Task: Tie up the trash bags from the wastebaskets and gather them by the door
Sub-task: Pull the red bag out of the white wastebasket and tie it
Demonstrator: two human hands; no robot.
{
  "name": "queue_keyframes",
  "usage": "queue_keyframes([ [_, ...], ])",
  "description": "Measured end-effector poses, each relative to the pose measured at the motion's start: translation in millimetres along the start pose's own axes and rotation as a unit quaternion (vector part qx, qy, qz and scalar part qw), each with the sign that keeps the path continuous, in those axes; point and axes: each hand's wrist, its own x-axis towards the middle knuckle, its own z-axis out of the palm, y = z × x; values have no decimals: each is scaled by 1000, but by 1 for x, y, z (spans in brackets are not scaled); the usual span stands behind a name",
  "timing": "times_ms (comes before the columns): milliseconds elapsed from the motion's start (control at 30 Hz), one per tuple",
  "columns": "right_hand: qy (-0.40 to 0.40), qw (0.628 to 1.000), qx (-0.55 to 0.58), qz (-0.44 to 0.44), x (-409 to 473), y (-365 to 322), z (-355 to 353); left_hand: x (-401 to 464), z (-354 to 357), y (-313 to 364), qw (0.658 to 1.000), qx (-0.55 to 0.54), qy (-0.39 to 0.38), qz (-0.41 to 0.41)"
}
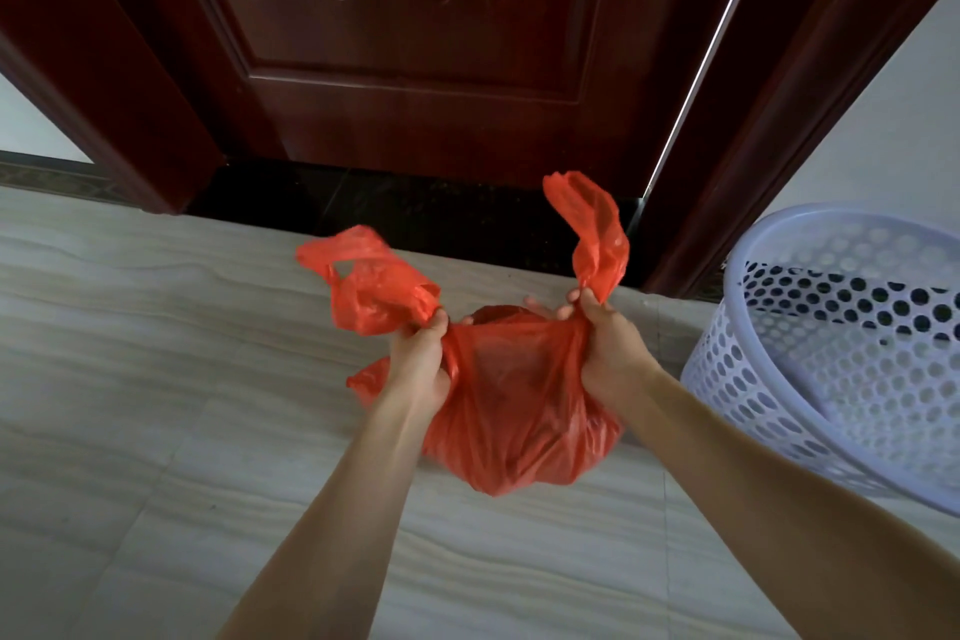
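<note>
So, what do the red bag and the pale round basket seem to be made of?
The red trash bag looks like thin plastic film: half see-through, glossy and crinkled where both hands gather its handles. The pale lilac round wastebasket looks like rigid moulded plastic, with a smooth rim and walls pierced by regular round holes.

red trash bag: 1, with 2 loose handle ends sticking up | hands: 2, left hand and right hand, each gripping one handle | white perforated wastebasket: 1 | dark wooden door: 1 | black threshold strip: 1
</note>
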Motion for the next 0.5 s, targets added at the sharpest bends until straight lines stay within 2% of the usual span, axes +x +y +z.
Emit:
queue_keyframes([
  [100, 39, 998, 53, -13, 2, -2, 0, -7, 0, -7, 996, 83, -13, 40],
  [167, 72, 996, 45, -39, 4, -1, -1, -9, 0, -10, 992, 116, -28, 46],
  [233, 86, 992, -55, -75, 6, -1, -2, -10, -1, -10, 994, 96, -34, 38],
  [300, 96, 969, -201, -105, 6, 2, -5, -12, 2, -10, 993, 95, -46, 54],
  [367, 99, 950, -283, -86, 6, 10, -7, -12, 9, -12, 989, 118, -50, 79],
  [500, 79, 966, -244, -8, 0, 13, -3, -9, 25, -5, 990, 131, -42, 36],
])
